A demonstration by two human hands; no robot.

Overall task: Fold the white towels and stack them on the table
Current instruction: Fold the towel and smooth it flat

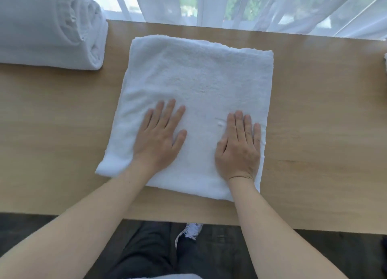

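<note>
One towel [194,86] part-folded mid-table [52,132], left hand [159,140] and right hand [238,151] flat, grasping nothing; stack [48,27] far left; final fold and stacking likely remain.

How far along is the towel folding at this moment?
Done: a pile of folded towels sits at the table's far left corner. In hand: a partly folded towel lies flat in the middle, with the left hand and right hand pressing it, fingers straight. Left: probably another fold, then adding it to the pile. A white edge at the far right is too cropped to identify.
</note>
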